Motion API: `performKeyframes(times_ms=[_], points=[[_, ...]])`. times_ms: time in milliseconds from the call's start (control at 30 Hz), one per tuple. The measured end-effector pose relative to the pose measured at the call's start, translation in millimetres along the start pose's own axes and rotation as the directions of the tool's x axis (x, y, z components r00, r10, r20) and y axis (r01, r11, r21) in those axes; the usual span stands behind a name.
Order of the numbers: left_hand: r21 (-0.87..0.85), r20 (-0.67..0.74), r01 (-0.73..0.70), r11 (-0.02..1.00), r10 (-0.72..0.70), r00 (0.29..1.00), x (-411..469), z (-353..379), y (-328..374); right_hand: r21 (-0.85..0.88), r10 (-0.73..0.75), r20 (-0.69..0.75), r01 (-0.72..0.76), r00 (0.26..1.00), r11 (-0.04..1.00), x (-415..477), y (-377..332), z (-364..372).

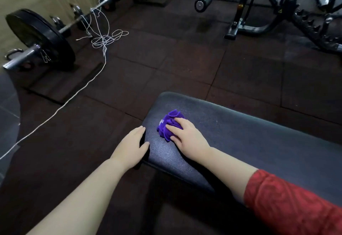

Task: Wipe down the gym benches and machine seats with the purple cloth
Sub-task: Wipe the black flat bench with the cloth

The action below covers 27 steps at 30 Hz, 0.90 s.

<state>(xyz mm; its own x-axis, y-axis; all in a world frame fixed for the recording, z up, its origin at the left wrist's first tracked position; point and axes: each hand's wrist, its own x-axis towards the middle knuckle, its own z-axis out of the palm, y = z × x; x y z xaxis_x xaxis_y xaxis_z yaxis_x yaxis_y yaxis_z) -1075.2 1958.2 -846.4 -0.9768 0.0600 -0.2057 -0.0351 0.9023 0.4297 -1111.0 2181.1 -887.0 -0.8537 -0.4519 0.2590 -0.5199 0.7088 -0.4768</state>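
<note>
Dark padded bench (249, 142) runs from lower centre to the right edge, a bunched purple cloth (169, 125) lying on it. Floor (166, 59) carries a barbell (42, 37) upper left, with tangled white cord (103, 38) beside it.

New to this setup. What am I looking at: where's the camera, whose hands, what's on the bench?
There is no machine here: a person wears one wide-angle camera on the head, looking forward and down, so the single picture shows their own arms reaching out. The right hand, on the arm with the red sleeve, presses a bunched purple cloth onto the dark padded bench near its end. The left hand lies open on the bench's near edge, holding nothing. The cloth is the only loose thing on the pad. Around it, on the dark rubber floor, are a loaded barbell, a tangled white cord and another adjustable bench frame at the back.
</note>
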Motion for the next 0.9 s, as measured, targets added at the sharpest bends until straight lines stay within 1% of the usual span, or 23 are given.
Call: performKeyframes(times_ms=[67,167,233,300,367,433,500,567,633,700,800,833,900], points=[[-0.014,0.001,0.006,1.000,-0.006,1.000,-1,1,0,0.031,-0.074,0.048,0.073,0.996,0.997,15,1,2],[-0.017,-0.019,0.018,1.000,-0.018,1.000,-1,3,1,0.058,-0.204,0.159,0.198,0.966,0.979,49,6,4],[-0.016,-0.014,0.026,1.000,-0.026,1.000,-1,3,1,0.044,-0.195,0.198,0.190,0.961,0.981,75,13,2],[-0.018,0.001,0.032,0.999,-0.032,0.999,-1,4,2,0.008,-0.089,0.152,0.089,0.984,0.996,97,28,0],[-0.021,0.006,0.047,0.999,-0.047,0.999,0,6,2,0.009,0.105,0.061,-0.106,0.993,0.994,110,47,-3],[-0.024,0.003,0.061,0.998,-0.061,0.998,1,7,2,0.022,0.270,-0.004,-0.270,0.963,0.963,108,62,-6],[-0.023,-0.002,0.070,0.997,-0.070,0.998,2,7,3,0.024,0.371,-0.047,-0.370,0.928,0.929,97,69,-12],[-0.022,-0.012,0.078,0.997,-0.078,0.997,2,5,5,0.005,0.410,-0.108,-0.412,0.906,0.911,80,75,-19],[-0.026,-0.014,0.082,0.996,-0.083,0.996,1,4,6,-0.018,0.400,-0.191,-0.410,0.896,0.912,62,81,-26],[-0.039,-0.019,0.081,0.996,-0.082,0.996,-1,2,7,-0.029,0.431,-0.230,-0.448,0.873,0.893,53,84,-33],[-0.075,-0.067,0.103,0.992,-0.109,0.992,-8,-7,5,-0.031,0.507,-0.190,-0.522,0.840,0.852,66,87,-33],[-0.081,-0.084,0.114,0.990,-0.121,0.989,-13,-10,2,-0.036,0.507,-0.153,-0.518,0.848,0.855,76,86,-31],[-0.079,-0.108,0.132,0.988,-0.140,0.984,-24,-17,-6,-0.056,0.451,-0.057,-0.453,0.891,0.890,98,79,-22]])
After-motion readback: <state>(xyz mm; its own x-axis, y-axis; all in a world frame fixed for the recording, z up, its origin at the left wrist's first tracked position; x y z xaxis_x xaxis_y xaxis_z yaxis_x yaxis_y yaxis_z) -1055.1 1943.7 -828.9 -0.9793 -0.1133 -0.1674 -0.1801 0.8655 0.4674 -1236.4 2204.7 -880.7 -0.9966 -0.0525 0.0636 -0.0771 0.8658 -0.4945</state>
